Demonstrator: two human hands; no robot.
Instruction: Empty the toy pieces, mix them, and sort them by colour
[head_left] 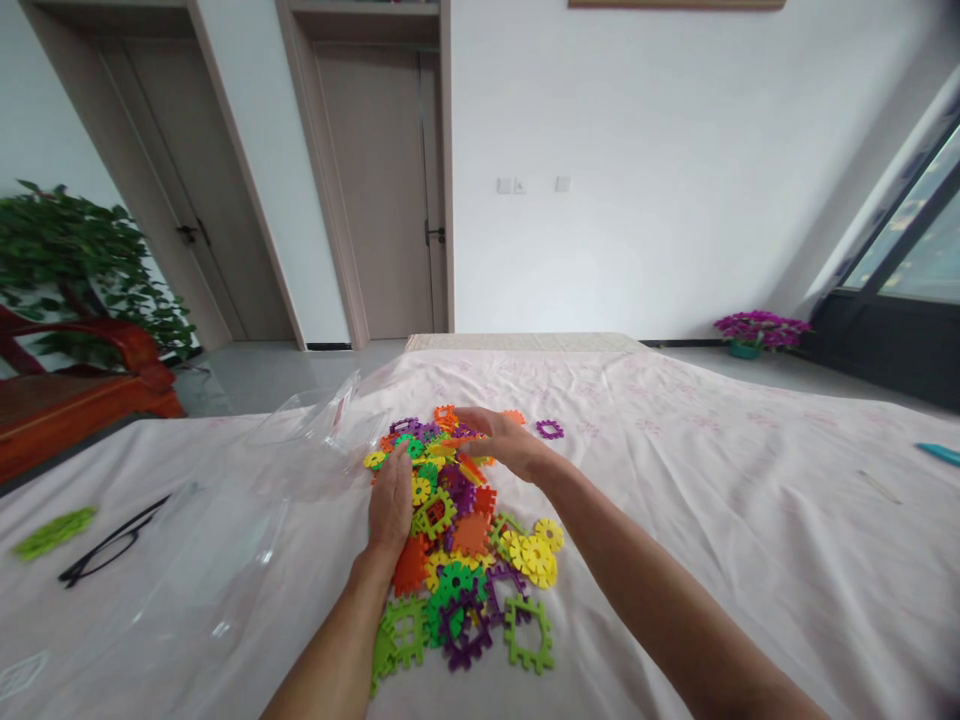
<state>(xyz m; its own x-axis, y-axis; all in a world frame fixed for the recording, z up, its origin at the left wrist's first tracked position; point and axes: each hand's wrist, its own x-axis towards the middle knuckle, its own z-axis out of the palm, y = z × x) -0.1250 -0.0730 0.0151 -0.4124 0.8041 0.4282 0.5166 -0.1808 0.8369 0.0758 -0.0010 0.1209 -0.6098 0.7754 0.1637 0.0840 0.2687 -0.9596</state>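
Observation:
A heap of bright plastic interlocking pieces lies on the cloth: yellow flower discs, purple and green square frames, orange squares and green gear shapes. My left hand rests edge-on against the heap's left side, fingers together and stretched out. Over the far right part of the heap reaches my right hand, its fingers extended and apart above orange and yellow pieces. Whether its fingertips touch them is hard to make out. One purple frame lies alone, just beyond the right hand.
A pale flowered cloth covers the surface. To the left are a clear plastic bag, black glasses and a light green piece. At the far right edge lies a blue object. A wooden chair stands left.

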